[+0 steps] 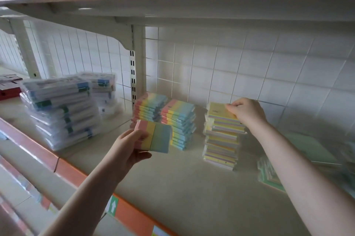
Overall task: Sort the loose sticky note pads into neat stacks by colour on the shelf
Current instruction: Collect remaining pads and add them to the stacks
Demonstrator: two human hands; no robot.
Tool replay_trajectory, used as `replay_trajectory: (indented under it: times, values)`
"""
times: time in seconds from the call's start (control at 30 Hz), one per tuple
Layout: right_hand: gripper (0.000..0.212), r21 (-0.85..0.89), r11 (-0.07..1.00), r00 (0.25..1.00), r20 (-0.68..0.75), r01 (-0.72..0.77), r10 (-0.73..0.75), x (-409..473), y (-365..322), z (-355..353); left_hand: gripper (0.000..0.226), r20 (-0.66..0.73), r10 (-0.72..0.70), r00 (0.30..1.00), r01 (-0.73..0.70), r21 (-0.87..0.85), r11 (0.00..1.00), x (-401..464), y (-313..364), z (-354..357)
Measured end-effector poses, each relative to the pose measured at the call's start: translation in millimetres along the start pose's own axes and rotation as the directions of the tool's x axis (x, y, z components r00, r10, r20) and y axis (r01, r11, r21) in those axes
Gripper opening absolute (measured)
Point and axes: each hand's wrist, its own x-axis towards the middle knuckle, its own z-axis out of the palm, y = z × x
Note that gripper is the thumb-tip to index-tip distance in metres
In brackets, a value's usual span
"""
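Left hand (pixel 130 145) is reaching up from the lower left, thumb on top and fingers underneath, pinching in a firm grip. Right hand (pixel 247 111) is stretching out further on a bare forearm, knuckles up, fingers curling down and gripping too.

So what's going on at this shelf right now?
A person is sorting sticky note pads on the shelf. The left hand holds a pink, yellow, green and blue striped pad in front of two stacks of matching pads. The right hand pinches the top pad of a slightly uneven yellow stack.
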Motion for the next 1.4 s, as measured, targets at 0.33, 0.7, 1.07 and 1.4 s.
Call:
replay_trajectory:
  times: [0.33,0.7,1.07,1.4]
  values:
    - [0.024,-0.061,0.968,0.949,-0.193,0.243,-0.25,-12,1,-22,0.013,0.05,0.098,0.994,-0.104,0.133,0.986,39,42,21]
    - [0.022,-0.118,0.96,0.943,-0.186,0.255,-0.274,-19,18,-38,0.009,0.019,0.078,0.997,-0.076,0.525,0.848,112,70,79]
    - [0.02,-0.123,0.959,0.941,-0.194,0.256,-0.277,-16,26,-42,0.05,0.007,0.399,0.917,-0.175,0.906,0.386,132,22,82]
    - [0.016,-0.135,0.957,0.938,-0.201,0.258,-0.282,-21,29,-39,0.031,0.135,0.455,0.88,-0.269,0.931,0.245,109,21,84]
